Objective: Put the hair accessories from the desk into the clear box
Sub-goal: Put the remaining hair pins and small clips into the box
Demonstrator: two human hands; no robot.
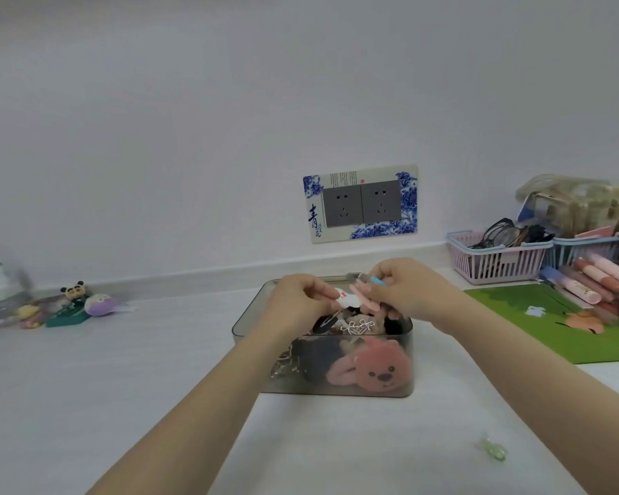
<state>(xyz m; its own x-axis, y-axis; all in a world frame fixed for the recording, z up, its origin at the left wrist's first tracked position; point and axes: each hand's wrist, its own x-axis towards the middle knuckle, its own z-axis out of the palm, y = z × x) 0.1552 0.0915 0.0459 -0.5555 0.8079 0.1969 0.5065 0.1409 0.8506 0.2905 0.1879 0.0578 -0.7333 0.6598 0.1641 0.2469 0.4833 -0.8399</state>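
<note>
We see both hands meeting above the far half of the clear box (pixel 322 369), which stands mid-table on the white table (pixel 86 387). Left hand (pixel 299 301): fingers curled, grip closed in a pinch on a white clip (pixel 347 300) with a small red and blue mark. Right hand (pixel 404 292): fingers curled, grip pinching a pink clip (pixel 367 298) that lies just beside the white one; a blue-tipped piece (pixel 376 280) shows at its fingertips, too blurred for us to identify. Inside the box: a pink plush bear clip (pixel 370 367) against the near wall, a dark accessory to its left, silver bow clips (pixel 358 327) farther back. One small green clip (pixel 494 451) lies on the table, near right, well apart from the box. Far right: a pink basket (pixel 479 266) with glasses, and a green mat (pixel 558 326).
</note>
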